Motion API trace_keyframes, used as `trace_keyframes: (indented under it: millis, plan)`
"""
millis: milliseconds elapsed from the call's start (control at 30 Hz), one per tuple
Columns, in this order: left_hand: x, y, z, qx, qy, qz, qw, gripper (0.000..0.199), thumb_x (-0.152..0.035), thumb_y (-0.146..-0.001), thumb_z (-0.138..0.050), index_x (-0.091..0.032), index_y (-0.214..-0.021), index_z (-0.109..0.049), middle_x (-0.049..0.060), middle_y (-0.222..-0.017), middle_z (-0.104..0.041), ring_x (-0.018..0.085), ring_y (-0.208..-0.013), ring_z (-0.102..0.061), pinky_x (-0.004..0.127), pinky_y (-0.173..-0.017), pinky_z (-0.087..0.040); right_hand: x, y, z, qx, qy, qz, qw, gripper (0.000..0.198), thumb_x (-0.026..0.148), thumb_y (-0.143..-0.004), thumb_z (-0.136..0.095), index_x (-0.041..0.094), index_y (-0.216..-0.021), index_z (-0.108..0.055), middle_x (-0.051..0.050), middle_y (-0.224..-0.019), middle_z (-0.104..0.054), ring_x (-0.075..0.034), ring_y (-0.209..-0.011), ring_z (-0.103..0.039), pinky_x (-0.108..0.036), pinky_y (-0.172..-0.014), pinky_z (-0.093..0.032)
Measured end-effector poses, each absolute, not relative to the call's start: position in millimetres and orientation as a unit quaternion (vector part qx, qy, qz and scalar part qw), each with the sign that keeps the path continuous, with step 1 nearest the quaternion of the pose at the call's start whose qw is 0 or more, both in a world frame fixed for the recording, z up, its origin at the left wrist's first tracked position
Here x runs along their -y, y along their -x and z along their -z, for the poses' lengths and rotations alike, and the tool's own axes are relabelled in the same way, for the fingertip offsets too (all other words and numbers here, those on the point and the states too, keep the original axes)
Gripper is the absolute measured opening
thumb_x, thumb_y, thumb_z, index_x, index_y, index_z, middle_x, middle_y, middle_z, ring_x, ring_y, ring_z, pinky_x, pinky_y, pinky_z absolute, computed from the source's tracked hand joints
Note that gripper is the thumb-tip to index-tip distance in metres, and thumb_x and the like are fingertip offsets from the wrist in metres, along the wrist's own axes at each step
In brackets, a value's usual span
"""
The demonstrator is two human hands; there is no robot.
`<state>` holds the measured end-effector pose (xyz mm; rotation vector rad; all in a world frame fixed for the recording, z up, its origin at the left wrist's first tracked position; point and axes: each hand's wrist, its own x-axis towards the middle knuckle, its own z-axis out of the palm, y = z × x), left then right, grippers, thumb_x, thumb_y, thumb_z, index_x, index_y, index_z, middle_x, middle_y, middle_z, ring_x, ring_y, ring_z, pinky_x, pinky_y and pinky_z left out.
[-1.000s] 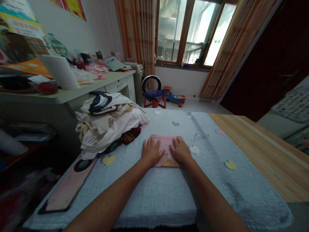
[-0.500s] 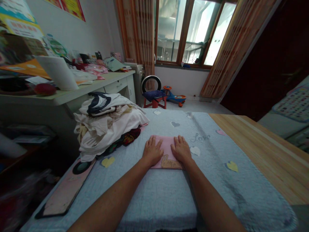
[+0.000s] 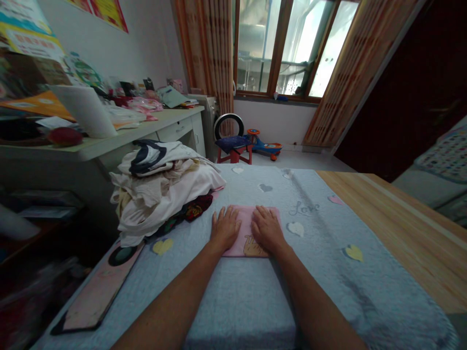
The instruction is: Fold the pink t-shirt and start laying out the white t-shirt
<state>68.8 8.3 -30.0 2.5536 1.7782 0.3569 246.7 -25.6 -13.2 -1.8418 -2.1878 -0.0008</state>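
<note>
A pink folded cloth [image 3: 245, 232] lies flat on the blue bed cover [image 3: 241, 301], with a tan cartoon print near its front edge. My left hand [image 3: 224, 228] rests palm down over its left side, fingers stretched forward and apart. On the right part of the cloth lies my right hand [image 3: 267, 228], also flat with fingers extended, hiding some of the print. Neither hand grips the fabric. Whether the cloth is a garment cannot be made out.
A heap of crumpled clothes [image 3: 171, 189] sits to the left, beside a long pink board [image 3: 102, 289] with a dark ring. Beyond them stands a cluttered desk [image 3: 142, 133]. Bare wood [image 3: 397, 218] shows at the right. A red stool [image 3: 235, 153] and a blue ride-on toy [image 3: 264, 145] are farther back.
My right hand has slid left over the pink cloth, uncovering its right edge. My left hand has shifted slightly left, and the cloth's left edge sits a little farther left.
</note>
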Motion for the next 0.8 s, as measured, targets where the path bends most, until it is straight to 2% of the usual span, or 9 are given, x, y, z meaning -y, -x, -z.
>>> trace_keyframes:
  millis: [133, 300, 433, 500, 600, 700, 800]
  plan:
    - [-8.1, -68.6, 30.8, -0.565, -0.816, -0.118, -0.005, 0.049, -0.038, -0.1, -0.034, -0.023, -0.145, -0.045, 0.008, -0.155, -0.041, 0.034, -0.141, -0.035, 0.058, -0.113, -0.027, 28.5, -239.4, 14.3, 0.782, 0.613, -0.04, 0.106, 0.049, 0.037, -0.098, -0.041, 0.019, -0.144, -0.047, -0.011, -0.155, -0.041, -0.024, -0.143, -0.034, -0.043, -0.117, -0.021]
    - [-8.2, -70.3, 29.0, -0.57, -0.814, -0.114, -0.003, 0.05, -0.039, -0.098, -0.037, -0.023, -0.145, -0.046, 0.009, -0.156, -0.04, 0.036, -0.141, -0.035, 0.06, -0.113, -0.026, 28.0, -238.5, 14.8, 0.771, 0.631, -0.036, 0.079, 0.062, 0.049, -0.096, -0.044, 0.02, -0.15, -0.039, -0.011, -0.159, -0.032, -0.032, -0.146, -0.027, -0.048, -0.116, -0.021]
    - [-11.2, -71.8, 25.4, -0.559, -0.818, -0.135, -0.016, 0.045, -0.033, -0.098, -0.038, -0.021, -0.139, -0.052, 0.011, -0.152, -0.045, 0.034, -0.142, -0.034, 0.06, -0.117, -0.02, 26.8, -238.5, 15.4, 0.77, 0.631, -0.038, 0.081, 0.064, 0.051, -0.094, -0.046, 0.02, -0.15, -0.039, -0.011, -0.16, -0.03, -0.033, -0.147, -0.025, -0.049, -0.116, -0.019]
    - [-14.3, -72.5, 25.2, -0.52, -0.839, -0.158, -0.021, 0.042, -0.023, -0.096, -0.038, -0.019, -0.134, -0.056, 0.011, -0.15, -0.048, 0.028, -0.144, -0.033, 0.054, -0.12, -0.018, 26.2, -240.0, 15.3, 0.775, 0.623, -0.038, 0.097, 0.061, 0.049, -0.094, -0.047, 0.019, -0.148, -0.043, -0.012, -0.158, -0.035, -0.031, -0.145, -0.028, -0.047, -0.116, -0.02]
    - [-19.7, -73.7, 28.5, -0.454, -0.874, -0.172, 0.011, 0.043, -0.014, -0.095, -0.036, -0.015, -0.133, -0.056, 0.009, -0.147, -0.051, 0.02, -0.142, -0.038, 0.041, -0.122, -0.021, 24.5, -245.6, 15.4, 0.763, 0.628, -0.031, 0.146, 0.046, 0.037, -0.096, -0.044, 0.016, -0.136, -0.054, -0.012, -0.147, -0.05, -0.024, -0.136, -0.042, -0.037, -0.114, -0.027]
    - [-23.1, -75.1, 33.1, -0.432, -0.886, -0.163, 0.049, 0.042, -0.025, -0.1, -0.037, -0.013, -0.136, -0.054, 0.011, -0.147, -0.051, 0.02, -0.14, -0.041, 0.038, -0.12, -0.027, 21.4, -253.0, 17.3, 0.73, 0.661, -0.007, 0.173, 0.039, 0.028, -0.096, -0.042, 0.014, -0.129, -0.058, -0.014, -0.14, -0.056, -0.022, -0.129, -0.048, -0.034, -0.112, -0.03]
    - [-23.6, -75.9, 34.5, -0.435, -0.887, -0.151, 0.047, 0.049, -0.038, -0.098, -0.044, -0.014, -0.14, -0.05, 0.013, -0.152, -0.045, 0.024, -0.142, -0.037, 0.041, -0.12, -0.026, 18.3, -257.2, 20.8, 0.716, 0.682, 0.012, 0.149, 0.041, 0.03, -0.096, -0.043, 0.013, -0.13, -0.057, -0.016, -0.144, -0.051, -0.025, -0.134, -0.043, -0.039, -0.115, -0.027]
